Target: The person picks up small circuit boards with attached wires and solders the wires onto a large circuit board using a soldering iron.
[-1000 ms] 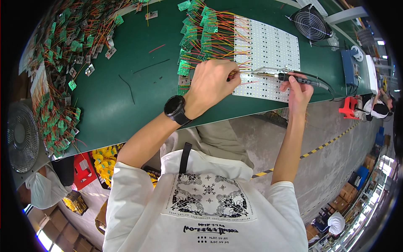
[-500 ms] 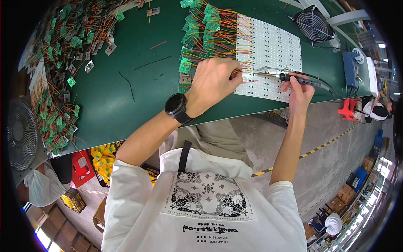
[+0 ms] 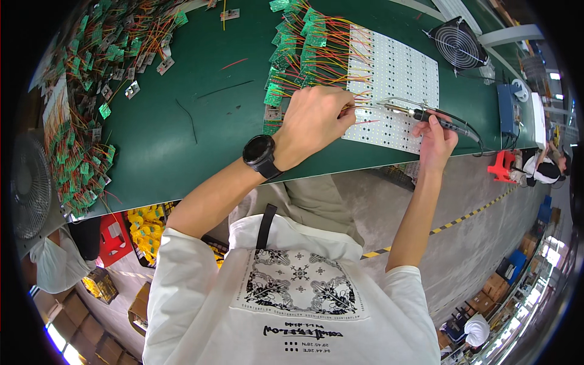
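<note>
My left hand (image 3: 319, 118) is closed in a pinch at the left edge of a white perforated panel (image 3: 395, 79), holding thin wire ends. Red and yellow wires (image 3: 334, 67) run from a stack of small green circuit boards (image 3: 283, 52) onto that edge. Some boards lie partly behind my left hand. In my right hand (image 3: 435, 137) is a soldering iron (image 3: 429, 117) with a thin metal feed tube alongside. Its tip points left, just above the panel, a short way from my left fingertips. Whether the tip touches anything is too small to tell.
A large heap of wired green boards (image 3: 91, 79) covers the table's left end. Loose wire bits (image 3: 225, 89) lie on the green table (image 3: 164, 164). A black fan (image 3: 457, 44) and a blue box (image 3: 508, 106) stand at right. Below are a red stool (image 3: 114, 238) and yellow parts (image 3: 146, 228).
The view has shifted slightly. The soldering iron's tip has drawn a little to the right, away from my left fingertips. My left hand keeps its pinch at the panel edge.
</note>
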The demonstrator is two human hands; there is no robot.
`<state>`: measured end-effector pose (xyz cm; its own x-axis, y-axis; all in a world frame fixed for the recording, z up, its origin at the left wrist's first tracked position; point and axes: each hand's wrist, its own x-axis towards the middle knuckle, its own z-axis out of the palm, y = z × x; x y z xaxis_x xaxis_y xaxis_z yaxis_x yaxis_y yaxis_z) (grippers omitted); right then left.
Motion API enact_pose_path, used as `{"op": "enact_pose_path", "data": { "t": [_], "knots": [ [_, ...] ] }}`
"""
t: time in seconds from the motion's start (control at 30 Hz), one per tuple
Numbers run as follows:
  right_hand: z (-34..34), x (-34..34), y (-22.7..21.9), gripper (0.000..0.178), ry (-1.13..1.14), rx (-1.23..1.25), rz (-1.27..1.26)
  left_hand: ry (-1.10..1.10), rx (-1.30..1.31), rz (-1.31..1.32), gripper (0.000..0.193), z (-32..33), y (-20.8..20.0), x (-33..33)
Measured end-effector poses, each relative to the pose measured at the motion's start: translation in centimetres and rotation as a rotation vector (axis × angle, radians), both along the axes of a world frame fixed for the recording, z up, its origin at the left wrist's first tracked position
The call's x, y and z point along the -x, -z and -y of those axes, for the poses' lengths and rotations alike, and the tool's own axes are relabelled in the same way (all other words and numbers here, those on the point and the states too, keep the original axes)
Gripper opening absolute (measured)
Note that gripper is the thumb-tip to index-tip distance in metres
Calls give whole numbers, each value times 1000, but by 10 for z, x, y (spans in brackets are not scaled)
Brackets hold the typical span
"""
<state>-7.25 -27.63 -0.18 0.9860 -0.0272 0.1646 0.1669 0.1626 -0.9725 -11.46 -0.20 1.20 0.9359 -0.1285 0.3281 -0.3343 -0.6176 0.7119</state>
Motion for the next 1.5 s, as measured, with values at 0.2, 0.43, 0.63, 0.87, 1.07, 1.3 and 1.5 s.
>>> {"op": "enact_pose_path", "data": {
  "t": [0.2,0.43,0.63,0.87,1.07,1.3,1.5],
  "knots": [
    [3,0,1,21,34,42,-39,110,162,102,19,-3,-15,4],
    [-3,1,-3,21,67,17,-51,408,60,-90,33,-18,-17,0],
    [-2,0,-2,20,84,-2,-58,439,-31,-151,31,-18,-27,1],
    [-2,1,-2,20,59,27,-41,320,2,99,22,-13,-12,-2],
    [-2,2,-2,20,34,53,-17,248,-48,142,22,-6,-8,-3],
    [-6,3,-5,20,49,6,-14,261,-141,-54,20,-6,-26,4],
    [-1,1,-1,20,24,26,-14,204,-113,82,17,-2,-10,0]
  ]
}}
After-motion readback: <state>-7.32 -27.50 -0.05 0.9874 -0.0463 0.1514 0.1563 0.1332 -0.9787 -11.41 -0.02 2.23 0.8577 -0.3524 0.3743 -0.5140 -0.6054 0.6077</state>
